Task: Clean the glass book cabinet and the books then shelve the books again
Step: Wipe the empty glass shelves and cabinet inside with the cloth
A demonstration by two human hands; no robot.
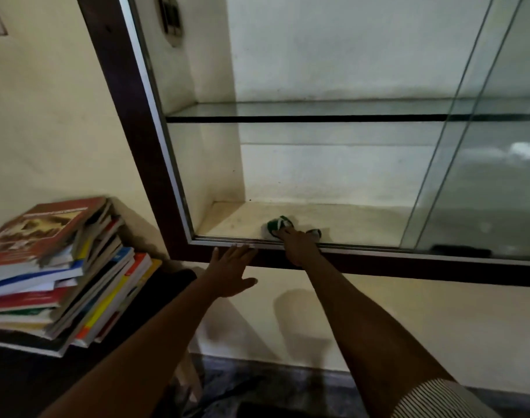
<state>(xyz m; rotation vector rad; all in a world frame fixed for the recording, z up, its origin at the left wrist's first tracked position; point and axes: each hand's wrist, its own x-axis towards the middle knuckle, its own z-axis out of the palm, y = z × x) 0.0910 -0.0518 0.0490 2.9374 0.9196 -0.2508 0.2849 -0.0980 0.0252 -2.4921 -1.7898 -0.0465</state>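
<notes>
Left hand (230, 271) splayed flat against dark wooden frame (130, 116); right hand (297, 243), fingers fairly straight, presses crumpled green-white cloth (276, 223) on smooth cream shelf (236, 219).

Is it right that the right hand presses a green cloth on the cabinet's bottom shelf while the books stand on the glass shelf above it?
Not quite: the head view shows no books on the glass shelf. The books lie stacked outside the cabinet, to its left. The right hand does press the green cloth on the bottom shelf.
</notes>
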